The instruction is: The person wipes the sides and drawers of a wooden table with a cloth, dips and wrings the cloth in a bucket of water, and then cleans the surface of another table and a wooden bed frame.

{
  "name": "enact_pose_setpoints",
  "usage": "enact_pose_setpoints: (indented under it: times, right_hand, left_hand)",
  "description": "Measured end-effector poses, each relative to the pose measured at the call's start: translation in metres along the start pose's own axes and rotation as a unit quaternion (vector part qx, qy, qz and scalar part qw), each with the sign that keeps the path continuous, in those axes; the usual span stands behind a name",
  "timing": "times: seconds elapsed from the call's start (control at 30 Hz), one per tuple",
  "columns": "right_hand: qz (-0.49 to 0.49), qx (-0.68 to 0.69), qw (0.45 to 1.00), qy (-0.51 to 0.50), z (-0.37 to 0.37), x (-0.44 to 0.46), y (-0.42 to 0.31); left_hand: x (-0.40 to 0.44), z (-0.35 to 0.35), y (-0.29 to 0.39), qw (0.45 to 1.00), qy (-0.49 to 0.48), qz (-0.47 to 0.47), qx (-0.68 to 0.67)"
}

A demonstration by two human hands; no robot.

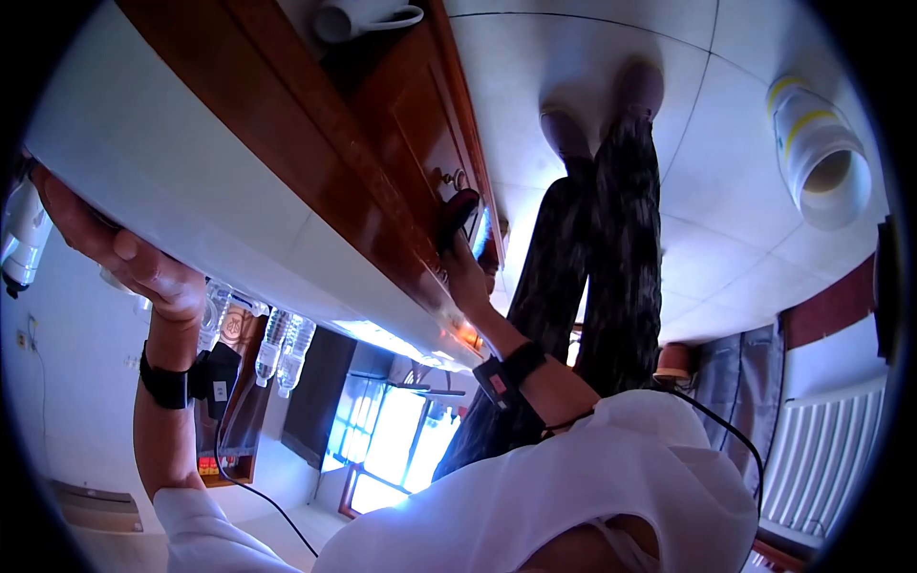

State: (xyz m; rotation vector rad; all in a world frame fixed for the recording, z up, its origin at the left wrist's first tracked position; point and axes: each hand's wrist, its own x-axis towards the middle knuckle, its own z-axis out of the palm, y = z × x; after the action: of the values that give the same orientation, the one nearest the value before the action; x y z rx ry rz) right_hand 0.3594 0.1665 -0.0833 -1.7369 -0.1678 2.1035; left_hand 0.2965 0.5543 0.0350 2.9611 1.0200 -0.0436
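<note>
My left hand (124, 244) lies along the white countertop (220, 201), fingers stretched toward the far left of the view. A white bottle with a dark cap (27, 234) stands close to its fingertips. Lower down, beside the wooden cabinet door (406, 115), my right hand (466, 272) is closed around a dark object with a rounded end (458, 212). The kind of object is too dark to make out. It is close to the metal knob (449, 179) of the door. Both wrists wear black bands with small boxes.
Several clear plastic bottles (284, 349) stand on the counter behind my left wrist. A white mug (358, 19) shows at the top edge. On the tiled floor (716, 267) stands a white cylinder with yellow bands (817, 158). A white radiator (831, 449) is at the right.
</note>
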Motion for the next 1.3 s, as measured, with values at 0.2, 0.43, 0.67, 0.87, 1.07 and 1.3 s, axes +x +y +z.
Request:
enact_pose_setpoints:
  times: [0.2,0.43,0.67,0.87,1.07,1.3]
  right_hand:
    - [-0.011,0.011,1.000,0.014,0.002,0.015,-0.039]
    - [-0.197,-0.274,0.932,0.133,-0.006,0.037,-0.073]
    - [-0.110,-0.176,0.973,0.098,-0.022,0.044,-0.088]
    - [0.034,-0.097,0.987,0.122,-0.082,0.100,-0.106]
    - [-0.076,-0.131,0.987,-0.062,-0.071,0.162,-0.037]
    - [-0.012,0.052,0.993,-0.105,-0.059,0.139,-0.035]
  left_hand:
    - [-0.001,-0.003,-0.002,1.000,-0.007,-0.012,-0.026]
    - [-0.004,-0.003,-0.004,0.999,-0.011,-0.031,-0.037]
    - [-0.001,-0.004,-0.006,1.000,-0.009,-0.003,-0.022]
    - [0.003,-0.004,-0.001,0.998,-0.024,-0.033,-0.052]
    - [0.000,-0.004,-0.004,0.999,-0.010,-0.010,-0.047]
    - [0.001,-0.001,-0.001,0.999,0.002,0.019,-0.027]
